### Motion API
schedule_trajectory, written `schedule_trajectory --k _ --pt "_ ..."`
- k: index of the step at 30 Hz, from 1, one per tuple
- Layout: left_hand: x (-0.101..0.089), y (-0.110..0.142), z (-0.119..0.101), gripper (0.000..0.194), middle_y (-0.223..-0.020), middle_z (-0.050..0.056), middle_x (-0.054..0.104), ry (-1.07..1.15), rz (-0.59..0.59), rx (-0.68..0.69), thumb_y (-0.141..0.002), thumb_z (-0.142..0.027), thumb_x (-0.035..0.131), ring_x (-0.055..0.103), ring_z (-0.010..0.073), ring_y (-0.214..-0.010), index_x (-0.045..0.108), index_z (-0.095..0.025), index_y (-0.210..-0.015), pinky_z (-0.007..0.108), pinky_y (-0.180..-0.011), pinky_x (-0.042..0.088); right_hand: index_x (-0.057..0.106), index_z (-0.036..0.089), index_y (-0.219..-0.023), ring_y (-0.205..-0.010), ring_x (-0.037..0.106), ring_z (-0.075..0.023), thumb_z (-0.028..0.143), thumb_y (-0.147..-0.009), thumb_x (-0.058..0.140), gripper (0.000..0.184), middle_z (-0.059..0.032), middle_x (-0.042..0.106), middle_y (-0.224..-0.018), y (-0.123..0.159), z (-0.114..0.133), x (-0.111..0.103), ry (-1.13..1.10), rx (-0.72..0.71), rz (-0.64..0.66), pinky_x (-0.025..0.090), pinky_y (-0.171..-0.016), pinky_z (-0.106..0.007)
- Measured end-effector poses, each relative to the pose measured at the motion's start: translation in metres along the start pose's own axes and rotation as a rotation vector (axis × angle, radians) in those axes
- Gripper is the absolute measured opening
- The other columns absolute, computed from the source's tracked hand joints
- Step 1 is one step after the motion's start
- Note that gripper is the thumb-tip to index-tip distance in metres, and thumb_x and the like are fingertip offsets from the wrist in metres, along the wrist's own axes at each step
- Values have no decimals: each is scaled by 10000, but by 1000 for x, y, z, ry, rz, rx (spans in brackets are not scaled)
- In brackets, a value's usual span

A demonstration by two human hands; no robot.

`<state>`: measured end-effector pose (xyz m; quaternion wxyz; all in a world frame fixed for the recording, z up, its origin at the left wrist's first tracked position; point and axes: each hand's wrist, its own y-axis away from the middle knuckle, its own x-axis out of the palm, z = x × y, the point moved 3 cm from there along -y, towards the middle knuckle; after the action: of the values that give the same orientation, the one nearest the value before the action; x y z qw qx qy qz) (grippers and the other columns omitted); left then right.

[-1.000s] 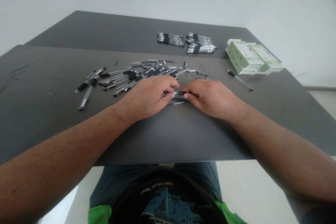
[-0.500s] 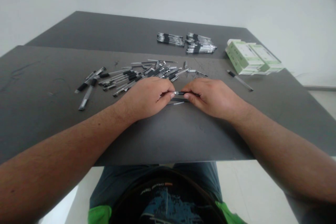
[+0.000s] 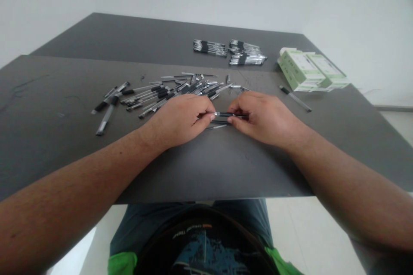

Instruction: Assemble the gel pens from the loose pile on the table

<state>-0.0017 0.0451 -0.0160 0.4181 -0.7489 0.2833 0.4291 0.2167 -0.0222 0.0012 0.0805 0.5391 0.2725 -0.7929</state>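
My left hand point(image 3: 180, 118) and my right hand point(image 3: 263, 116) meet over the middle of the dark grey table point(image 3: 64, 107). Both are closed in a pinch on one black pen point(image 3: 226, 114) that lies level between them, just above the tabletop. Another thin pen part point(image 3: 217, 126) lies on the table right under the hands. Just beyond my left hand spreads a loose heap of pens and pen parts point(image 3: 174, 90).
Two tidy rows of assembled pens point(image 3: 230, 51) lie at the far side of the table. Green-and-white boxes point(image 3: 309, 71) stand at the far right, with a single pen point(image 3: 295, 98) in front of them. A few stray pens point(image 3: 108, 107) lie at the left.
Both hands have drawn slightly apart along the pen, so more of its black barrel shows between them. Nothing else on the table has moved.
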Motion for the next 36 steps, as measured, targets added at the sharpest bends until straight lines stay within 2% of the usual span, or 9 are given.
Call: schedule_trajectory --k 4,13,19,22,25,30,36 --pt "2 0 1 238 -918 54 786 11 3 3 -1028 -311 575 737 238 -918 782 -195 -1042 367 -872 539 738 209 -1022 -815 669 -216 231 -985 684 70 -48 739 -919 0 0 0 4 -24 17 464 -754 -328" --pt "0 0 1 227 -892 46 776 6 2 -5 -1026 -308 583 727 233 -900 778 -192 -1028 358 -853 528 770 180 -1073 -908 710 -273 281 -1094 542 251 -96 763 -935 -1 0 4 30 -30 89 489 -818 -371" --pt "0 0 0 229 -902 50 777 18 0 8 -1024 -299 577 725 230 -891 778 -187 -1022 358 -846 528 745 174 -1063 -820 676 -220 241 -982 689 119 -63 751 -937 0 0 2 -10 -41 0 469 -760 -329" --pt "0 0 0 228 -886 49 770 14 3 12 -1027 -302 580 719 230 -873 776 -185 -1017 359 -831 525 729 187 -1023 -780 654 -204 211 -932 729 94 -42 734 -902 0 -1 1 -7 -26 -1 450 -731 -319" --pt "-1 1 0 223 -886 47 770 11 2 11 -1028 -299 582 719 228 -872 775 -187 -1020 357 -827 524 746 186 -1025 -812 674 -224 224 -978 687 84 -58 740 -895 0 0 1 12 -22 35 456 -742 -330" --pt "0 1 1 206 -901 47 776 13 -17 22 -1026 -291 593 727 229 -890 769 -185 -1012 355 -830 529 790 161 -1077 -884 724 -268 275 -1081 563 254 -102 774 -922 0 2 3 36 -32 98 490 -800 -363" --pt "0 1 0 185 -911 42 780 13 7 13 -1021 -283 603 732 227 -911 768 -198 -1024 353 -853 538 745 193 -1087 -852 713 -229 241 -971 707 131 -58 782 -950 1 -1 3 -17 -1 36 485 -776 -330"
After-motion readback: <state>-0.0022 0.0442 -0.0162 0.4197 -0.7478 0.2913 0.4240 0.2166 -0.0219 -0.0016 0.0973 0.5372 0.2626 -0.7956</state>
